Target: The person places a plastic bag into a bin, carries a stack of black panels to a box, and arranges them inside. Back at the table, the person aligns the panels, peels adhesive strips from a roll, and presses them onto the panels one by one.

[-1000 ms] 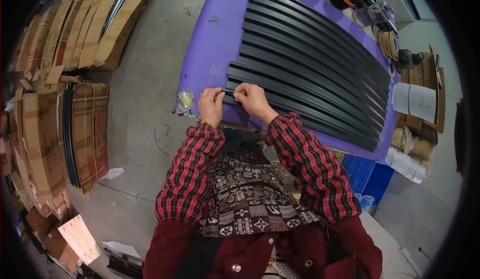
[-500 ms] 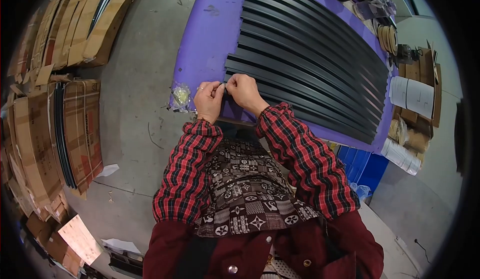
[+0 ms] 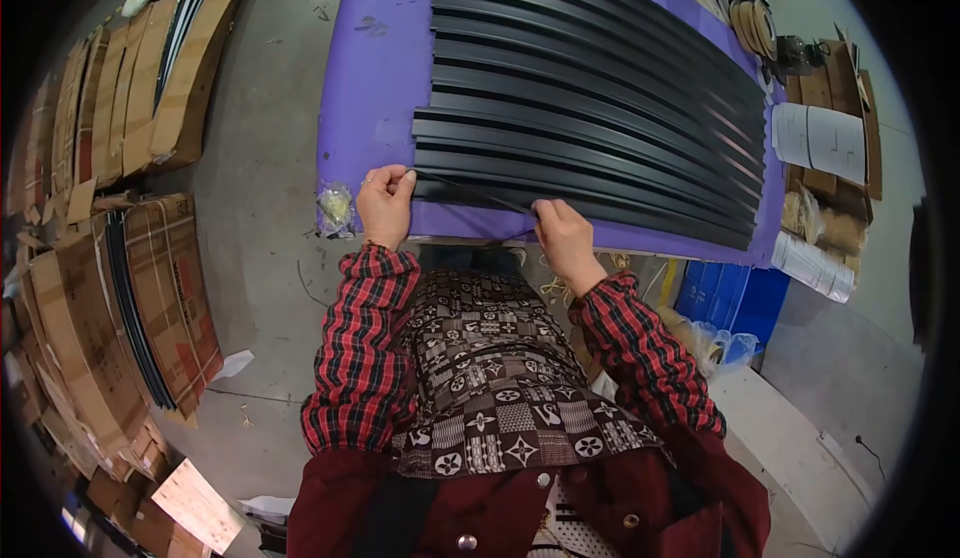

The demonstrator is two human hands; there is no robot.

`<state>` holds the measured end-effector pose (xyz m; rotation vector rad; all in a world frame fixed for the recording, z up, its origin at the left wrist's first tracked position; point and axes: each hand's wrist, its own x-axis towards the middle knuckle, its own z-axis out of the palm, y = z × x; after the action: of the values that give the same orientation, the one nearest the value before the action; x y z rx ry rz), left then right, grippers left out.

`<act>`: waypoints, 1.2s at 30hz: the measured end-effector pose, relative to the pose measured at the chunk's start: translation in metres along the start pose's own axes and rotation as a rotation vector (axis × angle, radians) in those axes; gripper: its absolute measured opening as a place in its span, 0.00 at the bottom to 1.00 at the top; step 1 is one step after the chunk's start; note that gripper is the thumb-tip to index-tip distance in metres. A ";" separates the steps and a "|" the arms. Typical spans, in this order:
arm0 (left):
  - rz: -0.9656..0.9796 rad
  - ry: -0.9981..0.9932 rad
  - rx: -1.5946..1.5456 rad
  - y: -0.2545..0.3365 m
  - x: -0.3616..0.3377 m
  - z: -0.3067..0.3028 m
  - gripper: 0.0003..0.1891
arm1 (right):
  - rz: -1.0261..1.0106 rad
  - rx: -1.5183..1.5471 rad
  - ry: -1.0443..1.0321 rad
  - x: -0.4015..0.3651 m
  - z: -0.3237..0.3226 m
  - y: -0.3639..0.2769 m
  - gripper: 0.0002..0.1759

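Long black ribbed metal profiles (image 3: 590, 98) lie side by side on a purple-covered table (image 3: 370, 88). At the left end of the nearest profile, my left hand (image 3: 385, 203) pinches the end of a thin dark strip (image 3: 470, 193). This strip runs slantwise to the right, along the near profile, into the fingers of my right hand (image 3: 565, 243), which are closed on it at the table's near edge. A ring shows on a left finger. A crumpled clear plastic bag (image 3: 337, 206) with something yellowish inside lies left of my left hand.
Cardboard-wrapped bundles (image 3: 160, 288) stand on the floor at the left. A blue crate (image 3: 715, 293) is below the table's right side. White label rolls (image 3: 820, 141) and a tan spool (image 3: 752, 28) sit at the right end.
My right hand has moved away from my left hand, to the right and toward me, and the thin dark strip now stretches between them. The view has shifted slightly.
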<state>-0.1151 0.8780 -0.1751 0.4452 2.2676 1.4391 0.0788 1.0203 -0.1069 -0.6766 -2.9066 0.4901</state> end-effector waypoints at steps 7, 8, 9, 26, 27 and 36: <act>-0.113 -0.095 -0.114 -0.015 0.009 -0.004 0.08 | 0.307 0.407 0.227 -0.042 -0.050 0.037 0.10; -0.134 -0.111 -0.154 -0.015 0.009 -0.005 0.07 | 0.396 0.568 0.257 -0.048 -0.056 0.047 0.10; -0.157 -0.129 -0.192 -0.012 0.009 -0.006 0.07 | 0.482 0.730 0.292 -0.055 -0.062 0.058 0.11; -0.242 -0.221 -0.203 -0.008 0.019 -0.016 0.05 | 0.482 0.520 -0.121 -0.086 -0.096 0.157 0.05; -0.242 -0.221 -0.204 -0.008 0.019 -0.017 0.05 | 0.521 0.580 -0.146 -0.088 -0.096 0.162 0.05; -0.253 -0.231 -0.192 -0.010 0.023 -0.020 0.05 | 0.711 0.698 -0.135 -0.079 -0.054 0.211 0.08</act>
<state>-0.1453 0.8690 -0.1808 0.2403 1.9073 1.3810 0.2459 1.1793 -0.1298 -1.5387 -2.2312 1.5535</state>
